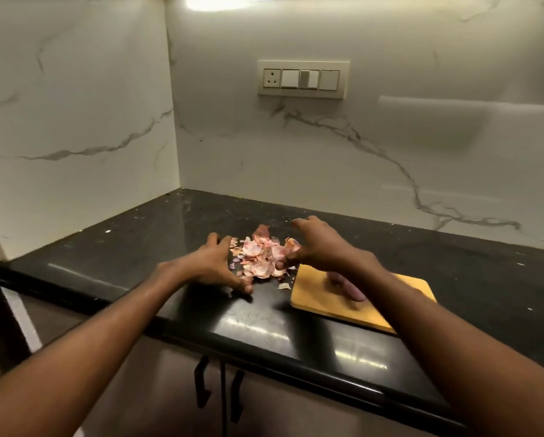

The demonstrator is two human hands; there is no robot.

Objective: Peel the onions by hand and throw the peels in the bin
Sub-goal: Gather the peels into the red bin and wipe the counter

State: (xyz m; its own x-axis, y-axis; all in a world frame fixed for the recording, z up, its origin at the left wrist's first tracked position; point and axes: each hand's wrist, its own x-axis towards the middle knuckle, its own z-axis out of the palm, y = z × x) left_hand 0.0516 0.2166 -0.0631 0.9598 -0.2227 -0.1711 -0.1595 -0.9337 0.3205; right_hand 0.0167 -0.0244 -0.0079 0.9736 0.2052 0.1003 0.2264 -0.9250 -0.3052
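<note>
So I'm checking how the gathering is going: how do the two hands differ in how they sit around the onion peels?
The left hand lies low on the black counter, fingers spread, thumb nearest the camera; the right hand is arched higher. The left hand stands at the left edge of the onion peels; the right hand stands at their right edge, beside the yellow board. Both cup inward toward the pile.

A home kitchen: a polished black stone surface meets marble-veined wall panels behind it, a switch-and-socket plate above it, handled cabinet doors below, and a wooden chopping board on it.
</note>
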